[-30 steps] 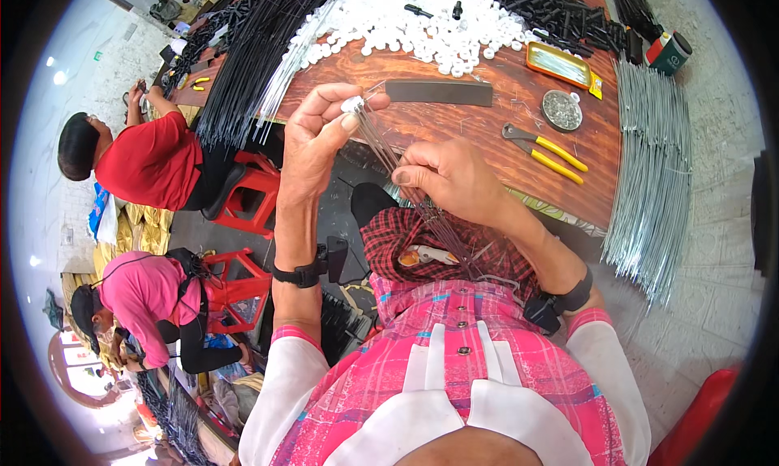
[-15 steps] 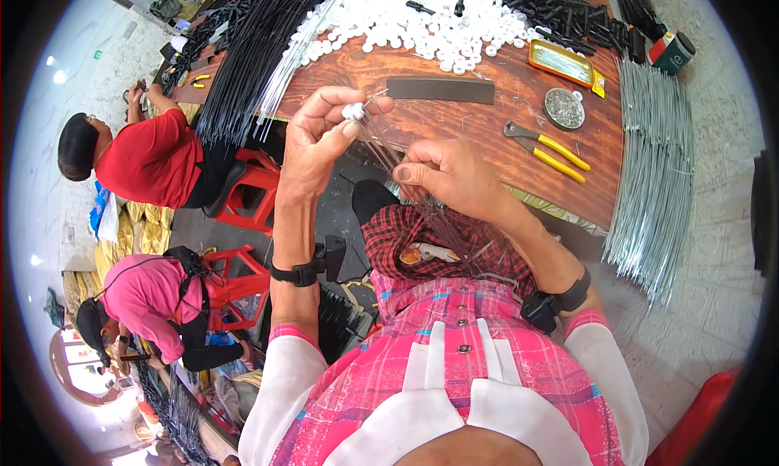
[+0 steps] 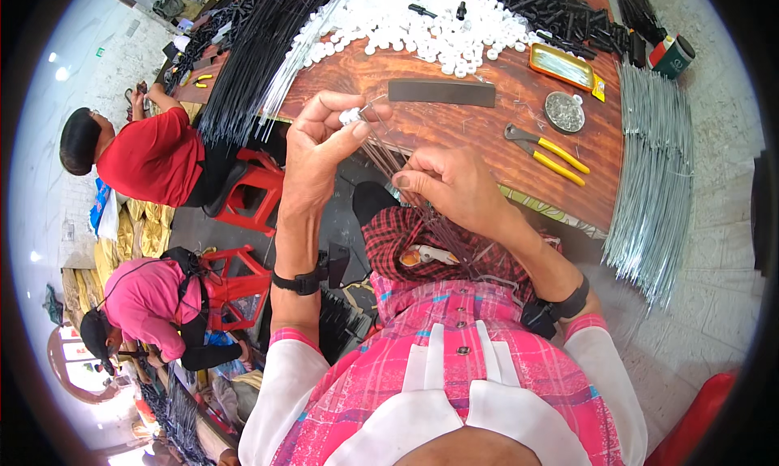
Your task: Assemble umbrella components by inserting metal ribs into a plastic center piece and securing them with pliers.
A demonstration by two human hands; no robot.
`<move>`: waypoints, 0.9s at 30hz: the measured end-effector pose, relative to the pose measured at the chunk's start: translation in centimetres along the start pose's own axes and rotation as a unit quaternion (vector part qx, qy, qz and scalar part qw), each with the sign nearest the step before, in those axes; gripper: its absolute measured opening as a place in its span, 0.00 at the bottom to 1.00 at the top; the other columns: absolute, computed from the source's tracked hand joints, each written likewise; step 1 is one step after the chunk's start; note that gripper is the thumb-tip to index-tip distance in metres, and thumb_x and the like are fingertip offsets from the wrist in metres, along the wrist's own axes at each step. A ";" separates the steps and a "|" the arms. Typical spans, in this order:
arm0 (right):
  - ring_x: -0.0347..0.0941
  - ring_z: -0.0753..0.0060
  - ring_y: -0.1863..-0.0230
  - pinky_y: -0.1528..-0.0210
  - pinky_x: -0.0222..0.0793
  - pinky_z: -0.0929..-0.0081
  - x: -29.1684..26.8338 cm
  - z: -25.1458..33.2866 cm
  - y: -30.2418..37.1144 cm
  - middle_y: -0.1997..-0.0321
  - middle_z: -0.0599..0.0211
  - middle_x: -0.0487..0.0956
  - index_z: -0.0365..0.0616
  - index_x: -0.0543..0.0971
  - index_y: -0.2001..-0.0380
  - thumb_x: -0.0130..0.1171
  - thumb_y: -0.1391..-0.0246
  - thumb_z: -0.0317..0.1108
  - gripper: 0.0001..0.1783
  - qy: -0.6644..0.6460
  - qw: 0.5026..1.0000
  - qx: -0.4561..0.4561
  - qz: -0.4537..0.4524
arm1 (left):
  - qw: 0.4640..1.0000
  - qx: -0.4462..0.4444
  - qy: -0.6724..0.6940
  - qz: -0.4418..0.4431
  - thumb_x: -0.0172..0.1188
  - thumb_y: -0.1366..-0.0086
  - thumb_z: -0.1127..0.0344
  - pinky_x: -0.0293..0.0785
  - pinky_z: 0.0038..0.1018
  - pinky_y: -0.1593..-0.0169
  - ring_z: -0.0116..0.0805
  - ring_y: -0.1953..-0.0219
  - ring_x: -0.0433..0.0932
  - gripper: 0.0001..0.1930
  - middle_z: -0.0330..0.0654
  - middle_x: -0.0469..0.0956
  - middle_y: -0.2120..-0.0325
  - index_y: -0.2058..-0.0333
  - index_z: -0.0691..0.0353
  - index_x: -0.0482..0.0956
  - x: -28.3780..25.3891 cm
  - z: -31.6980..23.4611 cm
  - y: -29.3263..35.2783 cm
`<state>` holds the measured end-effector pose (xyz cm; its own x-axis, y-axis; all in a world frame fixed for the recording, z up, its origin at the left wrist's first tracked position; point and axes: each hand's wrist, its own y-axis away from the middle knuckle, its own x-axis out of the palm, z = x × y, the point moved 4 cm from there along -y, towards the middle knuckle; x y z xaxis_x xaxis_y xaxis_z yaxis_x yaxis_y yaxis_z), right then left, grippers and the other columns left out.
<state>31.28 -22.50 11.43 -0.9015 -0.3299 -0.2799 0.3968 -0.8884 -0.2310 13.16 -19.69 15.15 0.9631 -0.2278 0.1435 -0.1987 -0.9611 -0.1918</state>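
Raised over the table's near edge, my left hand (image 3: 318, 145) pinches a small white plastic piece (image 3: 350, 116) between thumb and fingers. Thin wire ends stick out beside that piece. A bundle of thin dark metal rods (image 3: 384, 155), looking like umbrella ribs, slants down from it toward my lap. My right hand (image 3: 456, 180) is closed around the rods lower down, its thumb against the curled fingers. The lower rods (image 3: 454, 239) run over a red-and-black checked cloth (image 3: 389, 243) on my lap. How the rods join the white piece is too small to tell.
On the wooden table (image 3: 487, 141) lie a dark flat bar (image 3: 442, 92), yellow-handled pliers (image 3: 548, 153), a round tin of small parts (image 3: 564, 111), a yellow tray (image 3: 561, 66) and heaped white rings (image 3: 438, 28). Wire bundles (image 3: 657, 166) hang at right. Two people sit at left on red stools.
My left fingers have shifted slightly around the white piece, and the wire ends beside it show at a different angle. My right hand has stayed nearly in place on the rods.
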 end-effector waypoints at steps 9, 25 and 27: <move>0.76 0.62 0.80 0.76 0.68 0.66 -0.3 1.2 0.1 0.83 0.62 0.78 0.45 0.81 0.78 0.62 0.48 0.42 0.13 0.081 0.996 -0.027 -0.024 | 0.999 0.009 -0.038 -0.017 0.66 0.41 0.73 0.75 0.26 0.50 0.35 0.52 0.80 0.19 0.52 0.82 0.57 0.51 0.68 0.76 -0.5 -0.8 0.0; 0.79 0.57 0.69 0.67 0.71 0.63 0.4 -2.2 3.4 0.72 0.59 0.80 0.42 0.79 0.71 0.67 0.56 0.35 0.10 0.172 0.983 -0.036 -0.048 | 0.994 0.060 -0.085 -0.020 0.63 0.38 0.70 0.73 0.24 0.50 0.28 0.55 0.79 0.19 0.44 0.82 0.59 0.48 0.68 0.77 -0.9 0.1 -0.9; 0.78 0.55 0.67 0.66 0.70 0.61 0.5 -2.8 3.7 0.72 0.58 0.79 0.43 0.79 0.72 0.68 0.57 0.35 0.11 0.163 0.986 -0.020 -0.033 | 0.994 0.067 -0.088 -0.014 0.63 0.37 0.69 0.74 0.25 0.49 0.30 0.54 0.79 0.20 0.46 0.82 0.59 0.48 0.69 0.76 -1.4 0.3 -1.3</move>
<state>32.79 -25.02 7.80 -0.8247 -0.1455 -0.5465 0.3517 -0.8886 -0.2943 12.12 -18.10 14.94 0.9872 -0.1584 -0.0188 -0.1561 -0.9349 -0.3189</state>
